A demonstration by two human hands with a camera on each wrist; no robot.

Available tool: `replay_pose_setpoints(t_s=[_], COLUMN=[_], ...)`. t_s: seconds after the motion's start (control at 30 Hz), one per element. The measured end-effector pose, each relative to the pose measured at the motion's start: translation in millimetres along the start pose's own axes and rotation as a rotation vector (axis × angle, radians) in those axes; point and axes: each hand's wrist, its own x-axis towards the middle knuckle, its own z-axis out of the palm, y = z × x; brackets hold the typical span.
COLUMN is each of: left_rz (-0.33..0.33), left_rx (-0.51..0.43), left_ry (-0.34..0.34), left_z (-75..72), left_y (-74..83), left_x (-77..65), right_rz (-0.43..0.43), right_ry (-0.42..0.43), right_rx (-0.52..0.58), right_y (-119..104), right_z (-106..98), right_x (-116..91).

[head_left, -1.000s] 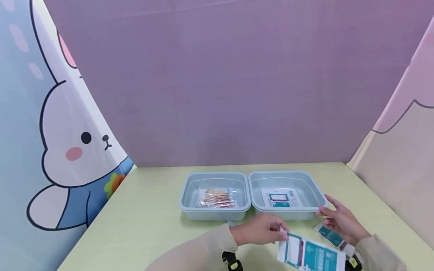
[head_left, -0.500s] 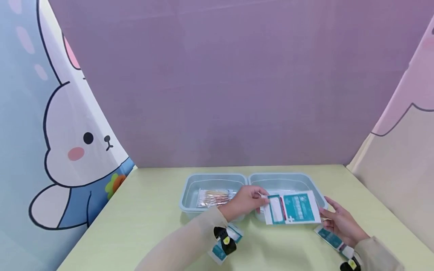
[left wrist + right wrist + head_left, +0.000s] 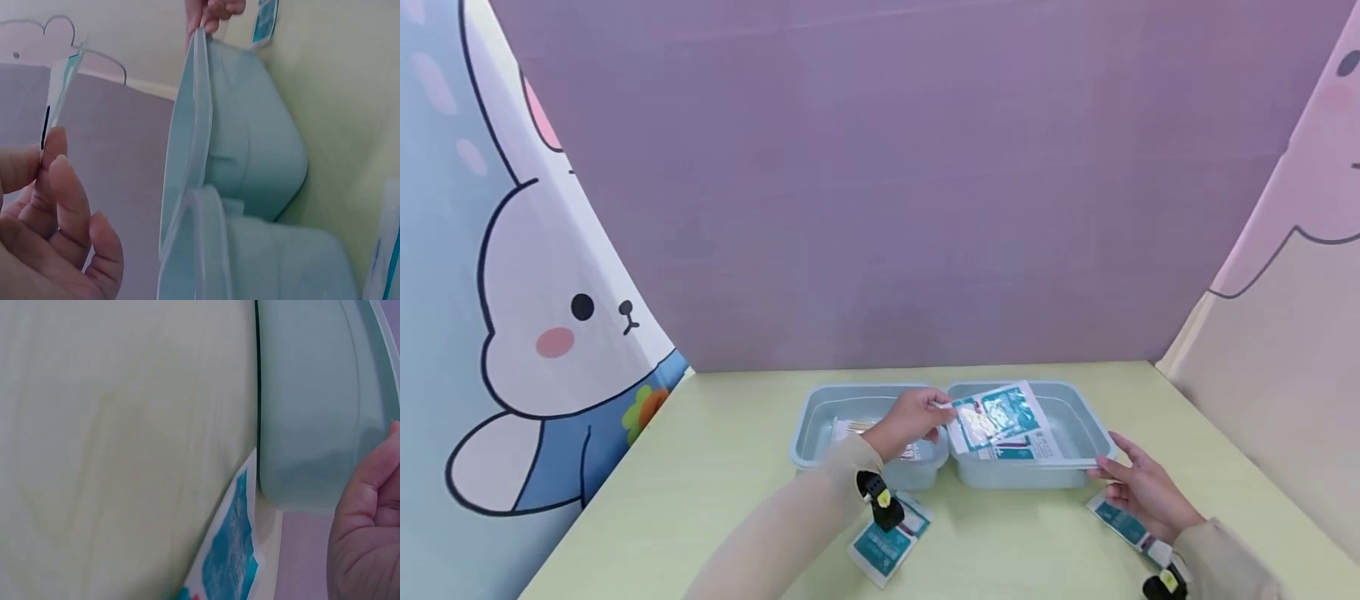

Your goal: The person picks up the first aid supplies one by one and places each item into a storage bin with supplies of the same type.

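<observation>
Pinching a teal-and-white packet (image 3: 998, 415) above the right bin (image 3: 1022, 477), the left hand (image 3: 912, 420) has its grip closed on one edge; the right hand (image 3: 1150, 492) pinches that bin's near right rim, grip closed.

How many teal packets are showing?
4: one packet in the left hand, one in the right bin, one on the table by the left sleeve, one by the right hand. Others may be hidden.

Glossy plastic-looking packet (image 3: 996, 414), smooth plastic tubs (image 3: 1022, 477), matt cloth backdrop (image 3: 880, 183), smooth matt tabletop (image 3: 715, 450), cloth sleeves (image 3: 790, 521)
</observation>
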Motion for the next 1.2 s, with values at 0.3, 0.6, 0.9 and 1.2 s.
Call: replay_pose_setpoints(t_s=[0.3, 0.6, 0.9, 1.2], left_rz=[0.025, 0.058, -0.06, -0.04], left_rx=[-0.019, -0.054, 0.094, 0.079], left_ry=[0.104, 0.185, 0.086, 0.178], left_z=[-6.7, -10.6, -14.5, 3.2], left_y=[3.1, 14.1, 13.9, 6.0], left_x=[17.1, 25.6, 31.0, 37.7], right_rz=[0.052, 0.019, 0.033, 0.024], right_ry=[0.099, 0.068, 0.059, 0.045], right_rx=[-0.013, 0.009, -0.018, 0.005], right_y=[1, 1, -5, -4], right_z=[7, 8, 11, 10], right_x=[-5, -4, -5, -6])
